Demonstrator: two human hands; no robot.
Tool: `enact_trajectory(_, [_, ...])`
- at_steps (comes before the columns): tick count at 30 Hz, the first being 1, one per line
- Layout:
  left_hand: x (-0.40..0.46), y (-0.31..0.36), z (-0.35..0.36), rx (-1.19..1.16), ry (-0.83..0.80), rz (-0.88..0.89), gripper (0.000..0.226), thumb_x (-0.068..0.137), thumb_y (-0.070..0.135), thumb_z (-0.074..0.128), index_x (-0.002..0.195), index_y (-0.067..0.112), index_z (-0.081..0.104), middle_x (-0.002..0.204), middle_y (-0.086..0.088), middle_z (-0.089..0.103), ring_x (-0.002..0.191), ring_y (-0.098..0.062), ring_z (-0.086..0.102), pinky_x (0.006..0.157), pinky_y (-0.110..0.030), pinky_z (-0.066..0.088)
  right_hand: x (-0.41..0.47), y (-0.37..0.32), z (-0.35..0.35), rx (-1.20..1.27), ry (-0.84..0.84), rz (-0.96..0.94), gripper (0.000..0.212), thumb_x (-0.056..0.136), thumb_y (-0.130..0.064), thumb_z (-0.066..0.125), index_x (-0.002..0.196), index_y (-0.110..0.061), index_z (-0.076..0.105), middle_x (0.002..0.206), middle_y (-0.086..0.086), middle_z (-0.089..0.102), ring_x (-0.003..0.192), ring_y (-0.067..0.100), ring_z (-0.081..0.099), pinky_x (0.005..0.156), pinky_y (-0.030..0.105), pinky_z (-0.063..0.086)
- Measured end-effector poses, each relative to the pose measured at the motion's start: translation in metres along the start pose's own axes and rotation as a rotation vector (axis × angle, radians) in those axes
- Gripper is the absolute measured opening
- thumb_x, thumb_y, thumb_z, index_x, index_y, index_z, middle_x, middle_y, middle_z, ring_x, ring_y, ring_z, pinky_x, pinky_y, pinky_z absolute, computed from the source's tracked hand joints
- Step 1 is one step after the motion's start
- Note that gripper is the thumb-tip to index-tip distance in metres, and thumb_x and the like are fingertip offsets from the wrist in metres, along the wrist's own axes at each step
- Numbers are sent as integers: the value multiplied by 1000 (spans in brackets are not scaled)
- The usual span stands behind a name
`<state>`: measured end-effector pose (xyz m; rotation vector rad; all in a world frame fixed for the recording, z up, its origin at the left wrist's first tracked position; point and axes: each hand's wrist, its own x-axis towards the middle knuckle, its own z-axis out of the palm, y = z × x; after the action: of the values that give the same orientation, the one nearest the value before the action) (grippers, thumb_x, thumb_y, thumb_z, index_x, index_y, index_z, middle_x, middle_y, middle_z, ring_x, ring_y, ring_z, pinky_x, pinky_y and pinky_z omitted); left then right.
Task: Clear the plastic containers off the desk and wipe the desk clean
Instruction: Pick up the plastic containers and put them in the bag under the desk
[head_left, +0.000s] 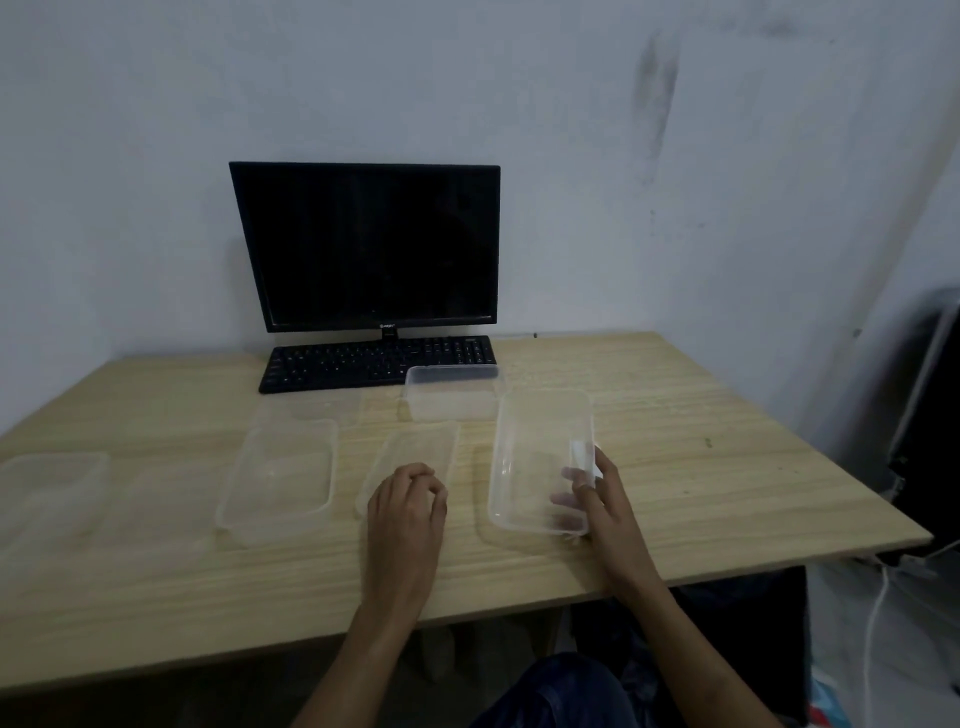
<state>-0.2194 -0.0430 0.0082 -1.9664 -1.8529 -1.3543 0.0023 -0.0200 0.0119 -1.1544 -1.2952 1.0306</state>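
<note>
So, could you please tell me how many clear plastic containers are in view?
5, though faint lids may go uncounted: far left container, left-centre container, middle container under the left hand, back container by the black keyboard, tilted container in the right hand.

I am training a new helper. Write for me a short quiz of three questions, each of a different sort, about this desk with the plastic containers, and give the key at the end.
1. True or false: the right hand grips a clear container by its right wall.
2. Multiple choice: the left hand rests on
A. the keyboard
B. the near end of a flat clear container
C. the monitor
3. Fill the gap: the container nearest the keyboard stands just in front of the keyboard's ____ end.

Key: 1 true; 2 B; 3 right.
</note>
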Motion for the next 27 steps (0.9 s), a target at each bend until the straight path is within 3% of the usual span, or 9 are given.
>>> enact_trajectory(4, [5, 5, -24, -122, 84, -80, 6, 90, 14, 60, 94, 17, 62, 107, 11, 50, 100, -4, 46, 87, -20, 39, 0, -1, 1, 26, 0, 8, 47, 101, -21, 43, 146, -29, 32, 124, 0, 57, 97, 19, 67, 79, 49, 58])
enact_trajectory(8, [16, 13, -50, -433, 71, -296, 5, 96, 18, 54, 97, 19, 59, 111, 12, 53, 106, -3, 50, 84, -8, 35, -2, -4, 2, 51, 21, 8, 49, 101, -25, 44, 147, -27, 30, 124, 1, 57, 97, 21, 67, 78, 45, 59])
enact_trajectory(11, [23, 18, -66, -707, 71, -472, 13, 99, 23, 50, 104, 18, 60, 112, 12, 63, 105, 2, 56, 85, -14, 42, -2, -4, 2, 67, 32, 9, 50, 100, -27, 45, 148, -26, 30, 124, 2, 57, 96, 21, 68, 78, 45, 58])
enact_trajectory(15, [26, 20, -77, -993, 134, -629, 14, 100, 20, 46, 101, 13, 59, 111, 1, 69, 109, -12, 63, 94, -32, 48, -1, -3, 2, 65, 34, 11, 50, 100, -27, 46, 148, -27, 30, 124, 1, 57, 95, 19, 68, 78, 43, 59])
enact_trajectory(22, [33, 35, -74, -1605, 75, -998, 18, 103, 16, 39, 103, 14, 57, 115, -2, 66, 109, -16, 61, 88, -34, 47, -2, -8, 7, 66, 11, -29, 50, 98, -35, 47, 146, -33, 31, 124, -4, 59, 97, 16, 68, 80, 40, 58])
enact_trajectory(27, [27, 52, -56, -1818, -40, -1169, 17, 102, 18, 42, 101, 13, 58, 112, -1, 67, 105, -15, 60, 94, -34, 44, -11, -17, 16, 181, -41, -21, 54, 92, -44, 45, 144, -35, 32, 125, -6, 57, 100, 16, 67, 78, 32, 57])
